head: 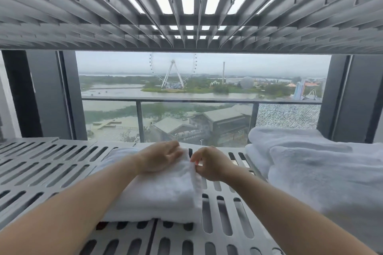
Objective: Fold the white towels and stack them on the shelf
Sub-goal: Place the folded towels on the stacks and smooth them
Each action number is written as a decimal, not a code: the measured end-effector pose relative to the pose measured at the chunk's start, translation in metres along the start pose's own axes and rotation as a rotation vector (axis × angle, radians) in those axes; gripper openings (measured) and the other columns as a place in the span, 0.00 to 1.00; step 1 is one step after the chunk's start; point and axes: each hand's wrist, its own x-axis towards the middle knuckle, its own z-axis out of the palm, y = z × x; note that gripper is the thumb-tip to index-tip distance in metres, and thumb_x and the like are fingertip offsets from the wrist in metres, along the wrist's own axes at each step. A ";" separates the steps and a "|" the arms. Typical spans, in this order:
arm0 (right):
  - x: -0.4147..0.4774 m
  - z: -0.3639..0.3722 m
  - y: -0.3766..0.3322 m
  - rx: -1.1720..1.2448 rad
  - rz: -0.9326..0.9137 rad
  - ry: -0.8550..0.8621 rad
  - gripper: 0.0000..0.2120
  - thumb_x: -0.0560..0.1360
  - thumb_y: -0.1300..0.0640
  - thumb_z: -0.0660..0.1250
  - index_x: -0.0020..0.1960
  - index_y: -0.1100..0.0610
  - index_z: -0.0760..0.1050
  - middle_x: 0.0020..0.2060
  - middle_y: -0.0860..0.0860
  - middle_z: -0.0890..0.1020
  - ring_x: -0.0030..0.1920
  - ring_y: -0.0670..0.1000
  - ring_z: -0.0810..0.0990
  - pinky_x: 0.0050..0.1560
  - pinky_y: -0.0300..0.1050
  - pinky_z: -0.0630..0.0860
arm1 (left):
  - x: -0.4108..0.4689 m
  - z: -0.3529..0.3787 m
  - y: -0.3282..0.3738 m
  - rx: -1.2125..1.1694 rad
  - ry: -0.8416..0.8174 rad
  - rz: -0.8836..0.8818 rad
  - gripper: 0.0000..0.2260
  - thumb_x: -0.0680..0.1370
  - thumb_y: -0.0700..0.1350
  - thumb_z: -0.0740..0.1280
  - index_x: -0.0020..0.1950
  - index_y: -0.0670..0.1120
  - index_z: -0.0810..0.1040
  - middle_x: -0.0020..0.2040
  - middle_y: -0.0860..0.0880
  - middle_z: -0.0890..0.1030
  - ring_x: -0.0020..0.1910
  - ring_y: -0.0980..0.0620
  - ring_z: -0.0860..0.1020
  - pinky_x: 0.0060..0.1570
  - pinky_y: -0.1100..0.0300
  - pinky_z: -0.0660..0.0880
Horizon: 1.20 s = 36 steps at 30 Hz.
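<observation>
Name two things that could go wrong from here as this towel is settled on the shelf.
The right hand pinches the right edge of the folded towel; a tug could pull its layers apart, though the left hand rests on top. The loose towel pile lies near it on the slotted shelf and might slump over.

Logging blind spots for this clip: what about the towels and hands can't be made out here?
Head view, the only one:
- Far end of the folded towel: hidden under the left hand and forearm.
- How much towel edge the right hand pinches: its curled fingers hide the grip.
- Count in the towel pile: cut off by the right edge, and the folds blur together.
</observation>
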 end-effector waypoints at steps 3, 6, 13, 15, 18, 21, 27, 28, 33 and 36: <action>0.006 -0.002 0.000 -0.003 0.024 0.020 0.15 0.69 0.63 0.60 0.48 0.53 0.83 0.45 0.52 0.84 0.46 0.54 0.80 0.47 0.42 0.77 | -0.001 -0.005 -0.005 -0.200 0.113 0.051 0.07 0.80 0.52 0.58 0.42 0.54 0.66 0.34 0.54 0.70 0.30 0.62 0.70 0.33 0.66 0.65; 0.011 -0.003 -0.001 0.048 0.031 0.034 0.15 0.67 0.67 0.57 0.30 0.53 0.78 0.28 0.50 0.79 0.34 0.55 0.72 0.34 0.40 0.70 | -0.002 -0.015 -0.004 -0.449 0.145 0.109 0.08 0.80 0.49 0.59 0.41 0.52 0.67 0.33 0.52 0.66 0.29 0.59 0.66 0.30 0.65 0.64; 0.027 0.001 0.000 0.083 0.101 0.073 0.17 0.66 0.67 0.60 0.23 0.54 0.61 0.22 0.48 0.65 0.31 0.53 0.65 0.25 0.41 0.60 | 0.011 -0.023 0.004 -0.497 -0.009 0.115 0.08 0.81 0.49 0.56 0.47 0.47 0.70 0.38 0.46 0.70 0.35 0.53 0.69 0.35 0.59 0.69; 0.029 0.005 0.003 0.085 0.124 0.062 0.13 0.67 0.65 0.61 0.25 0.56 0.69 0.25 0.52 0.73 0.32 0.53 0.69 0.30 0.40 0.64 | 0.016 -0.010 0.004 -0.306 -0.096 0.068 0.08 0.81 0.51 0.56 0.48 0.49 0.68 0.39 0.47 0.71 0.37 0.53 0.70 0.39 0.58 0.69; 0.027 0.007 0.012 0.112 0.128 0.030 0.09 0.69 0.63 0.64 0.32 0.54 0.76 0.31 0.52 0.80 0.33 0.51 0.74 0.37 0.38 0.68 | 0.023 0.010 0.003 -0.008 -0.141 0.020 0.10 0.81 0.54 0.54 0.47 0.49 0.65 0.45 0.48 0.73 0.44 0.50 0.71 0.49 0.54 0.68; 0.026 0.002 0.019 0.196 0.134 0.002 0.05 0.69 0.61 0.68 0.40 0.53 0.80 0.37 0.49 0.84 0.35 0.46 0.79 0.38 0.37 0.74 | 0.026 0.019 -0.001 0.042 -0.143 0.021 0.11 0.81 0.56 0.52 0.47 0.50 0.66 0.50 0.47 0.76 0.50 0.49 0.73 0.52 0.55 0.67; 0.030 -0.009 0.010 0.295 0.159 0.005 0.09 0.74 0.59 0.62 0.48 0.55 0.81 0.36 0.46 0.81 0.32 0.41 0.76 0.28 0.29 0.67 | 0.026 0.022 -0.011 -0.097 -0.057 0.027 0.08 0.78 0.56 0.60 0.45 0.53 0.69 0.39 0.56 0.75 0.40 0.55 0.74 0.39 0.62 0.66; 0.031 -0.010 0.008 0.295 0.168 -0.004 0.09 0.75 0.58 0.61 0.48 0.56 0.80 0.34 0.45 0.80 0.33 0.43 0.76 0.29 0.32 0.68 | 0.026 0.021 -0.011 -0.113 -0.007 0.032 0.07 0.78 0.55 0.61 0.44 0.53 0.69 0.37 0.57 0.73 0.36 0.58 0.73 0.35 0.65 0.65; 0.030 -0.011 0.002 0.299 0.201 -0.090 0.17 0.76 0.46 0.63 0.43 0.60 0.79 0.34 0.53 0.79 0.34 0.49 0.76 0.37 0.43 0.72 | 0.023 0.021 -0.009 -0.133 0.133 0.035 0.10 0.76 0.55 0.65 0.47 0.51 0.67 0.38 0.57 0.73 0.36 0.58 0.72 0.32 0.70 0.64; 0.029 -0.011 0.001 0.342 0.237 -0.099 0.14 0.74 0.47 0.67 0.44 0.59 0.78 0.34 0.52 0.79 0.33 0.48 0.76 0.35 0.39 0.73 | 0.020 0.016 -0.007 -0.187 0.078 0.008 0.13 0.75 0.58 0.65 0.50 0.51 0.68 0.40 0.56 0.74 0.38 0.58 0.73 0.36 0.66 0.66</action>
